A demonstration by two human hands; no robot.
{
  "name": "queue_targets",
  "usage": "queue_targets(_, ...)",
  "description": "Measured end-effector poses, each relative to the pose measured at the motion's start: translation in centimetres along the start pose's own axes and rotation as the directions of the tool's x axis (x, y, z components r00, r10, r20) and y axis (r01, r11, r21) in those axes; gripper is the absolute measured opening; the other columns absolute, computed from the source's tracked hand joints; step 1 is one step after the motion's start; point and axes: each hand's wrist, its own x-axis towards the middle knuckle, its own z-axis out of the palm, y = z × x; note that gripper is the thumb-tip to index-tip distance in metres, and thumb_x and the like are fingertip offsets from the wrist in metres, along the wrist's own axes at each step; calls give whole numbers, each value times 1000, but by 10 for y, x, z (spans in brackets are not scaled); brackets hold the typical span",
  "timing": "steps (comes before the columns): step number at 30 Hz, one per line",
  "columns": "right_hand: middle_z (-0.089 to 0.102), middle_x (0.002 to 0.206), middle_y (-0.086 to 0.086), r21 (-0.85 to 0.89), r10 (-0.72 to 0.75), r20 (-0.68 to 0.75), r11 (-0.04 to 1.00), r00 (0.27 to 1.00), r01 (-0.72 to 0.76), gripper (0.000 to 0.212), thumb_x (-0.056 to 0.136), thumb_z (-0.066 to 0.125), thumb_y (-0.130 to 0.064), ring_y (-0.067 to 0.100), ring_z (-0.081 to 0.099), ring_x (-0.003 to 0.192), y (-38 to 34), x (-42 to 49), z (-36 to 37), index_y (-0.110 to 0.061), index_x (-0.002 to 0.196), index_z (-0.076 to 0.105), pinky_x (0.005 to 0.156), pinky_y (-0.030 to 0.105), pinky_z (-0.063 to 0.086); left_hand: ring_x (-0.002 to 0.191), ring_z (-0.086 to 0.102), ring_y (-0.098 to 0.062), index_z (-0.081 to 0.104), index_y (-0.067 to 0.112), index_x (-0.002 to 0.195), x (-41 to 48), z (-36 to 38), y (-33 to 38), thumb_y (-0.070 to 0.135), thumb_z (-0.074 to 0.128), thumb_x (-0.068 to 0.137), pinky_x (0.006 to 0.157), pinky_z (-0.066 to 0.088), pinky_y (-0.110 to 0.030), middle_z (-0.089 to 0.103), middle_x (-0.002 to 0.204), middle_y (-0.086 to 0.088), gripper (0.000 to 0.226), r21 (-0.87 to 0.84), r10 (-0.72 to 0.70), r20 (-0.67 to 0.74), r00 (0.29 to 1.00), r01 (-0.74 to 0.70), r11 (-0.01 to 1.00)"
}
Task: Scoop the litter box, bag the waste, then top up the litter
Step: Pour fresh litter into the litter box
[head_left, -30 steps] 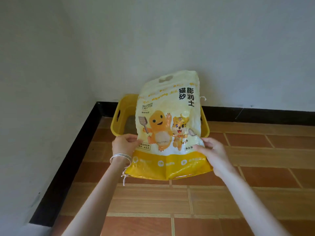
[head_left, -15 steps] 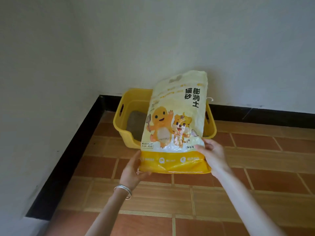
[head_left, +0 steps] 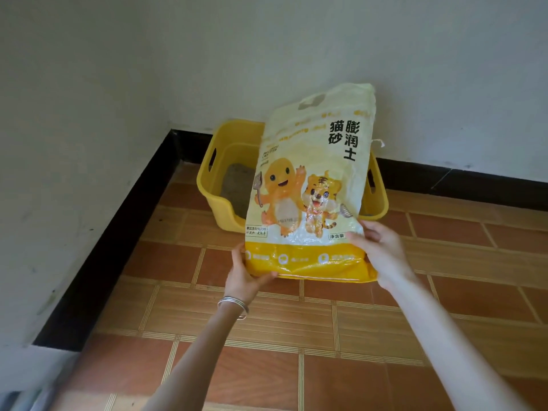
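Both hands grip the litter bag [head_left: 311, 185] at centre frame over the yellow litter box [head_left: 219, 185], left hand [head_left: 244, 277] cupping its bottom corner, right hand [head_left: 378, 250] pinching the side; likely heavy, slumping, glossy-slick, best supported underneath.

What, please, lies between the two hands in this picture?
In the head view, the yellow bottom band of the litter bag spans between the left hand and right hand; both grip it.

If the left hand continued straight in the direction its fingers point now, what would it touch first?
The left hand already grips the bottom corner of the yellow-and-white cat litter bag. Its fingers point up and away, so past the bag it would probably meet the yellow plastic litter box; depth is unclear.
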Motion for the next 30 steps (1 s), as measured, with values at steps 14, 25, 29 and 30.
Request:
queue_targets(14,37,137,-24,-190,-70,438,967,896,168,90,69,77,-5,3,43,123,-3,-14,-29,-47,134,30,96,18,43,70,66,-21,53,54,94,-13,-25,2,59,64,63,66,54,-49,67,75,2,33,-97,127,-133,983,-140,985)
queue_targets(25,1,137,-44,-357,-126,512,869,850,344,110,75,73,-3,7,49,117,9,-37,-34,-66,132,4,76,34,56,69,62,-22,67,16,74,-23,-55,51,6,72,76,65,52,-37,69,68,-3,11,-360,18,-174,985,-81,929)
queue_targets(29,25,143,-28,-304,-233,396,879,888,366,87,76,73,-7,17,66,84,15,-37,-30,-57,132,28,59,32,57,79,64,-30,69,14,71,-26,-66,64,9,77,69,66,55,-43,70,78,-6,9,-537,-150,-133,980,55,842)
queue_targets(30,31,141,-25,-283,-245,371,889,896,360,82,76,73,-9,21,67,79,16,-37,-29,-55,130,33,59,35,57,79,64,-32,69,13,73,-26,-68,67,10,77,69,58,56,-42,69,82,-9,9,-565,-190,-101,977,101,819)
